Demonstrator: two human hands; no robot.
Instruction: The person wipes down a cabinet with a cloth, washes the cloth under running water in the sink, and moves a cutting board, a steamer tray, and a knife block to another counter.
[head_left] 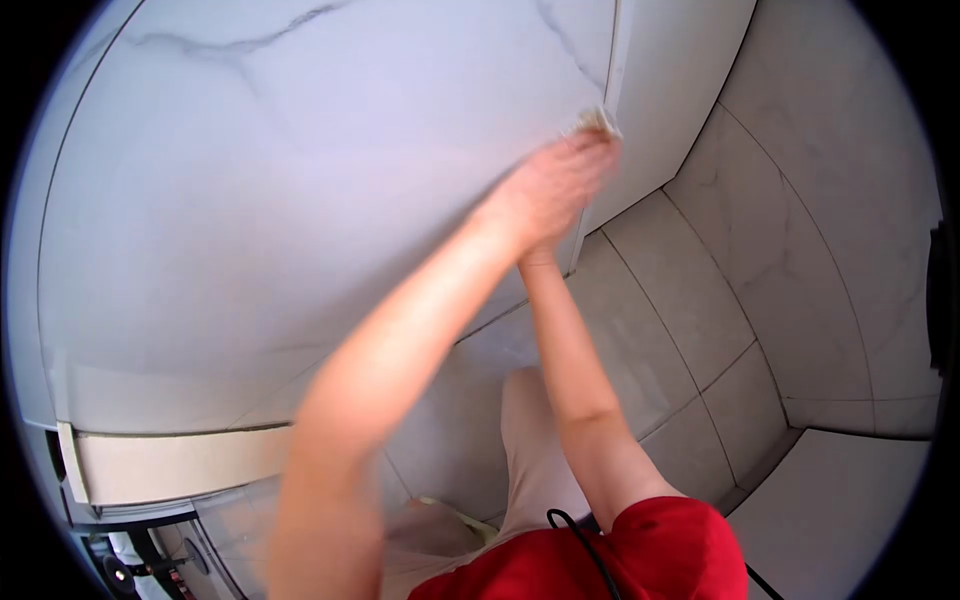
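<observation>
My left hand (560, 185) is blurred, its fingers close together at a small whitish, crumpled cloth (597, 123). The cloth sits at the right edge of a large white, grey-veined marble-look surface (330, 170). My right hand (541, 243) reaches up from below, against the left hand and mostly hidden behind it. I cannot make out its fingers, nor whether it also holds the cloth.
Beside the marble-look surface stands a plain white panel (680, 70). Grey floor tiles (660, 300) lie below, with a veined tiled wall (830, 260) on the right. A white box-like surface (850, 510) occupies the lower right. Dark-framed items (150, 560) stand lower left.
</observation>
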